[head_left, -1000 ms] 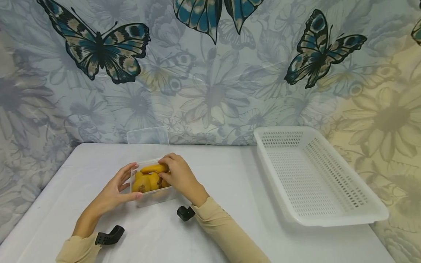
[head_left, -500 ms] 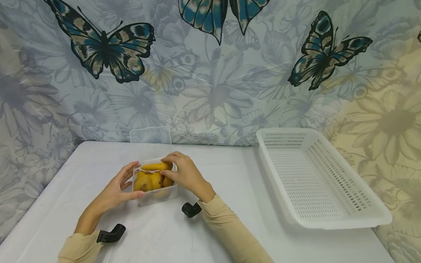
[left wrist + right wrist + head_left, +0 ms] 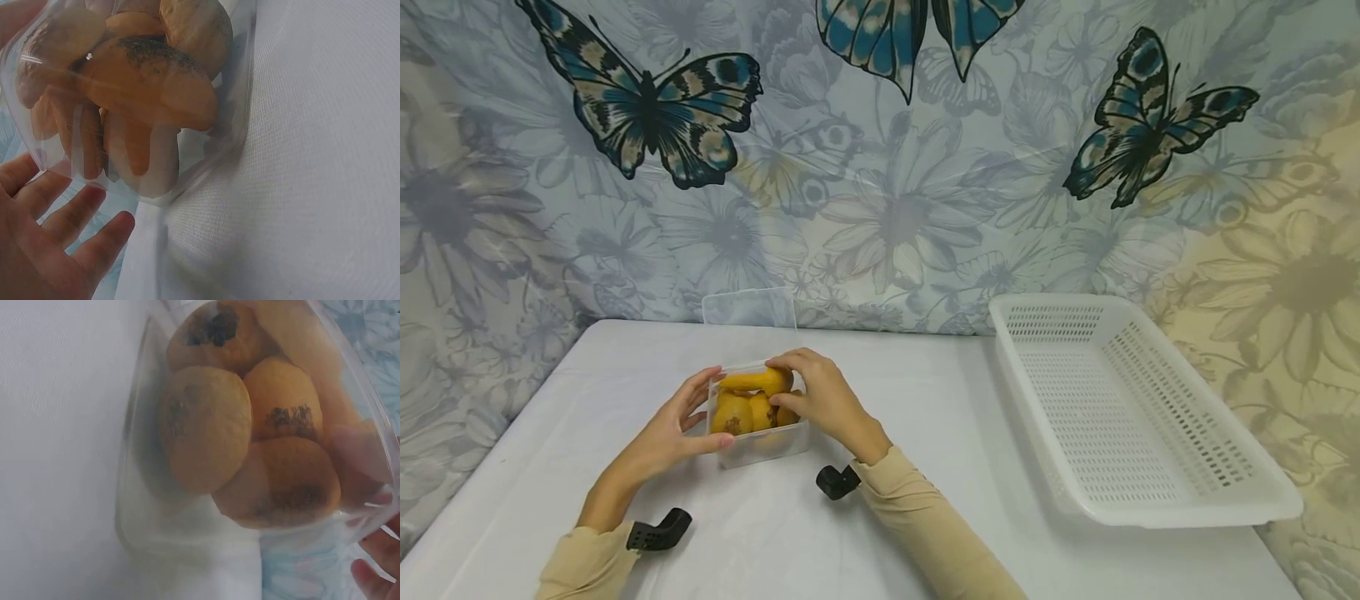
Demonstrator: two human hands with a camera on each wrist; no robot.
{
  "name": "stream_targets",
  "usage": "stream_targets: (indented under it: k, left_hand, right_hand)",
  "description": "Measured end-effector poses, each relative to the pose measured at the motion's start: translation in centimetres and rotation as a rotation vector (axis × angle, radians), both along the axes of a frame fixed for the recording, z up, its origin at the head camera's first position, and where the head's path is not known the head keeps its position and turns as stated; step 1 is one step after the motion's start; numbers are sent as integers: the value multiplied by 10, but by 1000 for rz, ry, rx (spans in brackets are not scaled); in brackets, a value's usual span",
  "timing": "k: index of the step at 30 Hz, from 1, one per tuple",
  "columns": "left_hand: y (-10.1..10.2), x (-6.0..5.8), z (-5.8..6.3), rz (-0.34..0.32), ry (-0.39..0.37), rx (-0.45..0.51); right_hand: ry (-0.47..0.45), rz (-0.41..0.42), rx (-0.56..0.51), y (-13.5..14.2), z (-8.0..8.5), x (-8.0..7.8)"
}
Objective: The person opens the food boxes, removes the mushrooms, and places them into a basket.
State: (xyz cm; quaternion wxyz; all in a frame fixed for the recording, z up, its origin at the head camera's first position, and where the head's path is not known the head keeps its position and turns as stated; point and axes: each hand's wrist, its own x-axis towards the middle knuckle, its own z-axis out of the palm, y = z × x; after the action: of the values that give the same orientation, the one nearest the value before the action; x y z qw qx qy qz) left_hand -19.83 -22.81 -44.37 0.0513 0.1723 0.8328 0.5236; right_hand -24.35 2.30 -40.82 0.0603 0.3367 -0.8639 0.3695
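Observation:
A clear plastic box [image 3: 765,448] stands on the white table, filled with several yellow-orange, gourd-like pieces that carry dark specks. My left hand [image 3: 662,433] holds the box at its left end, thumb at the near rim and fingers along the far left side. In the left wrist view its fingers [image 3: 84,206] lie spread beside the box's corner. Over the box's right end, my right hand [image 3: 831,404] pinches the fat end of a long-necked yellow piece [image 3: 747,382] between thumb and fingers. More speckled pieces [image 3: 206,428] show through the wall in the right wrist view.
A large white perforated basket [image 3: 1097,408] stands on the right of the table. A clear flat rectangular panel [image 3: 748,308] leans upright at the back edge. Black wrist cameras [image 3: 659,530] sit on both sleeves. Behind the table hangs a butterfly-patterned cloth [image 3: 880,192].
The long-necked yellow piece has shifted in the box, and its round end now shows under my right fingers. My left hand keeps its hold. The view has turned slightly left.

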Motion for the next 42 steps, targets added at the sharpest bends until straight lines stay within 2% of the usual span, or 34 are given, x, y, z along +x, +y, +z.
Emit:
stream_targets:
  k: [6,10,18,25,32,42]
  left_hand:
    - [1,2,2,-8,-14,3]
    - [1,3,4,-1,-7,4]
    - [1,1,0,1,1,-1]
    - [1,1,1,-3,8,2]
    - [2,4,3,-10,12,13]
    - [2,2,0,-7,26,9]
  right_hand:
    - [-14,-20,-121,1,-2,1]
    - [-8,-9,-178,4,2,3]
    - [-7,-5,-234,17,12,6]
    - [15,-27,-293,36,19,10]
    - [32,-80,-285,55,25,17]
    - [89,-154,-238,83,31,22]
